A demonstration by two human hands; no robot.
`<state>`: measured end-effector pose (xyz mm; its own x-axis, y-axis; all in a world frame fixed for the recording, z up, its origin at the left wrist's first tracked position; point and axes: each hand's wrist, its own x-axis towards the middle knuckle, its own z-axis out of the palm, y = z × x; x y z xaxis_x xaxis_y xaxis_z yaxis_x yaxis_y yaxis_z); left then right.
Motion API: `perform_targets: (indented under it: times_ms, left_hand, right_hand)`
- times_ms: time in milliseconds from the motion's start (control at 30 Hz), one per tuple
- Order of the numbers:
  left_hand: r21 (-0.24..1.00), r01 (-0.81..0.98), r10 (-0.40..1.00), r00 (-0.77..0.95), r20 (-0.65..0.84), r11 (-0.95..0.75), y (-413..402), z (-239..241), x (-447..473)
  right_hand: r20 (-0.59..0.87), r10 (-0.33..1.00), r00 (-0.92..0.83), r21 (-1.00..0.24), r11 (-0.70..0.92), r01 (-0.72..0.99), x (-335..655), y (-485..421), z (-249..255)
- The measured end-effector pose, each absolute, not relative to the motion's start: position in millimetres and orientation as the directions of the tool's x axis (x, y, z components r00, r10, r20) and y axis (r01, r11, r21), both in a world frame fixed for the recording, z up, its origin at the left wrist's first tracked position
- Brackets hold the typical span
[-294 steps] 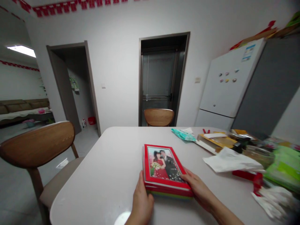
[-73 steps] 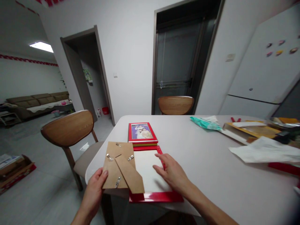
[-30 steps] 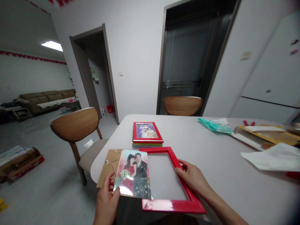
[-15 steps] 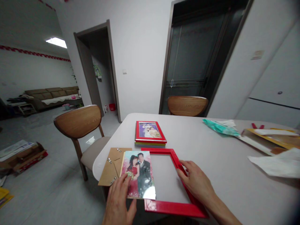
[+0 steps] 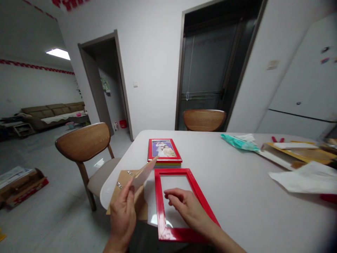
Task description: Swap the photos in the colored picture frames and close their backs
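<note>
An empty red picture frame (image 5: 195,190) lies flat at the near edge of the white table (image 5: 237,196). My right hand (image 5: 184,207) rests inside it, fingers curled down on the glass pane. My left hand (image 5: 123,215) pinches a photo print (image 5: 143,173) that is tilted up nearly edge-on, just left of the frame. Under that hand lies the brown cardboard backing (image 5: 122,186) with small metal clips. A stack of framed photos, red frame on top (image 5: 164,151), sits farther back on the table.
A wooden chair (image 5: 85,147) stands at the table's left, another (image 5: 204,119) at its far end. On the right lie a teal packet (image 5: 238,142), a flat yellow box (image 5: 295,153) and white paper (image 5: 305,177). A white fridge (image 5: 302,88) stands at the right.
My left hand has lifted the photo off the table and tilted it up on edge. My right hand moved from the frame's right rail onto the glass inside it.
</note>
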<state>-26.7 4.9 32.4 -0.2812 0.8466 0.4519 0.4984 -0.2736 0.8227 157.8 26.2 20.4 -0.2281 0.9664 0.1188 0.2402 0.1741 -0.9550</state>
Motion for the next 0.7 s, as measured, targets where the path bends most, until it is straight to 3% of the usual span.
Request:
perform_targets:
  times_ms: [67,167,267,400,500,600,700]
  left_hand:
    - [0.961,0.183,0.869,-0.417,0.267,-0.207,3.0,41.9,-12.7]
    - [0.961,-0.219,0.942,-0.322,0.093,-0.17,-4.3,36.6,14.9]
    - [0.947,-0.311,0.987,-0.154,0.038,-0.085,-10.5,17.7,32.3]
    - [0.983,-0.16,0.995,-0.06,0.076,-0.085,-9.6,-4.4,29.3]
    - [0.98,0.145,0.99,-0.007,0.139,-0.137,-8.2,-12.4,23.3]
    - [0.865,0.439,0.97,0.105,0.219,-0.243,-9.5,-15.8,23.3]
    - [0.75,0.553,0.932,0.222,0.287,-0.363,-9.8,-18.9,25.3]
  right_hand:
    - [-0.013,0.967,-0.253,-0.999,-0.001,0.046,147.0,27.0,16.1]
    - [-0.097,0.976,-0.193,-0.939,-0.154,-0.308,143.0,30.5,7.6]
    - [-0.084,0.996,0.001,-0.878,-0.074,-0.473,161.4,35.6,5.8]
    - [-0.167,0.984,0.065,-0.936,-0.138,-0.323,203.3,44.8,11.0]
    - [-0.213,0.976,0.042,-0.967,-0.204,-0.152,224.4,52.3,9.9]
    - [-0.187,0.981,0.054,-0.982,-0.188,-0.002,229.6,60.1,2.1]
    - [-0.143,0.985,0.097,-0.981,-0.154,0.116,225.5,67.8,-6.6]
